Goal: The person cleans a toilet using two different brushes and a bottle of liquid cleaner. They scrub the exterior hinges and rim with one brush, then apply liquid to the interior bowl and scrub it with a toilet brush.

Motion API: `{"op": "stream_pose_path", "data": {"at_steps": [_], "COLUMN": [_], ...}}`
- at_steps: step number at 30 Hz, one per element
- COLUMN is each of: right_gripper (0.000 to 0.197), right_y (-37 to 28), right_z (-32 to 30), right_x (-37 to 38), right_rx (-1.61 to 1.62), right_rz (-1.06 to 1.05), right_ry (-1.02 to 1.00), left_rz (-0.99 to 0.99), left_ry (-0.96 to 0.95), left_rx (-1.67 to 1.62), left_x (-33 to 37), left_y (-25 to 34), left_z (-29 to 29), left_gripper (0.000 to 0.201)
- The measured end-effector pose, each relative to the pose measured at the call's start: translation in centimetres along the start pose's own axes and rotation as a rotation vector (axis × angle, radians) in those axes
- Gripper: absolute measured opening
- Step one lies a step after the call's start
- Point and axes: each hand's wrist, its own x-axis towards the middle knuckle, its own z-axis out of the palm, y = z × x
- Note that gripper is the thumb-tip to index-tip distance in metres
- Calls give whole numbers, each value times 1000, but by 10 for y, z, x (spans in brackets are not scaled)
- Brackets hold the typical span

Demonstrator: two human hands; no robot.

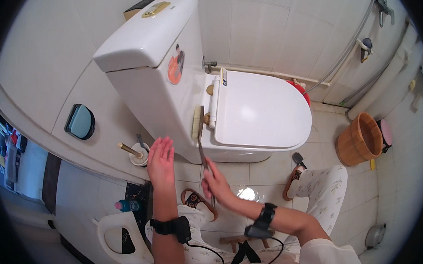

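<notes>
The two hands are apart. The right hand [216,184] is closed around the handle of a long brush [201,126], whose head lies ahead of that hand, in the corner between the toilet's tank [145,73] and its seat hinge. The pale bristles face left, toward the white ceramic; whether they press on it cannot be told. The left hand [161,163] holds nothing: its fingers are extended, near one another, and its palm is turned upward. Ahead and to the right of the right hand lies the closed toilet lid [265,111]; farther to the right stands a wooden bucket [349,146]. Just to the left of the left hand is a white container [137,161] with a gold-coloured handle [129,150] rising from it; beyond it, farther left, a blue-fronted box [80,121] is mounted on the wall. Behind the left hand, toward the wearer, are a bottle [130,205] and a white stool [105,231]. A black band [173,228] encircles the left forearm.
</notes>
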Motion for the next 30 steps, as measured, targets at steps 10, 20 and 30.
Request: {"op": "stream_pose_path", "data": {"at_steps": [10, 20, 30], "right_gripper": [44, 52, 51], "right_y": [-99, -54, -55], "right_z": [-40, 18, -20], "right_x": [199, -14, 122], "right_rx": [137, -8, -170], "right_rz": [-67, -259, -353], "right_ry": [121, -80, 157], "left_rz": [-6, 64, 123], "left_ry": [-1, 16, 22], "left_rx": [34, 105, 115], "left_x": [2, 1, -4], "left_y": [-9, -4, 0], "left_z": [8, 2, 25], "left_gripper": [31, 30, 31]}}
